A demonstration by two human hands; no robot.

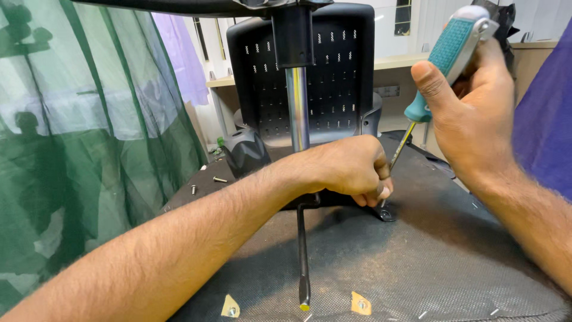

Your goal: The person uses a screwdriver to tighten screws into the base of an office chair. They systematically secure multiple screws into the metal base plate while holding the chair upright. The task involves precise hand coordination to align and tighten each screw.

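The right hand (471,113) gripped a teal-handled screwdriver (438,65), its tip at a black bracket (386,213) on the upturned chair seat (417,262). The left hand (351,170), closed, apparently steadied the shaft there.

There is just one camera, and it sits on the person's head. It looks forward and down, very close to both hands (411,143), with an upside-down chair seat (417,262) right below.

A sheer green curtain (89,149) hangs along the left. A pale purple cloth (179,53) hangs beyond it. A light wooden counter (393,61) runs under white walls (381,30), brightly lit.
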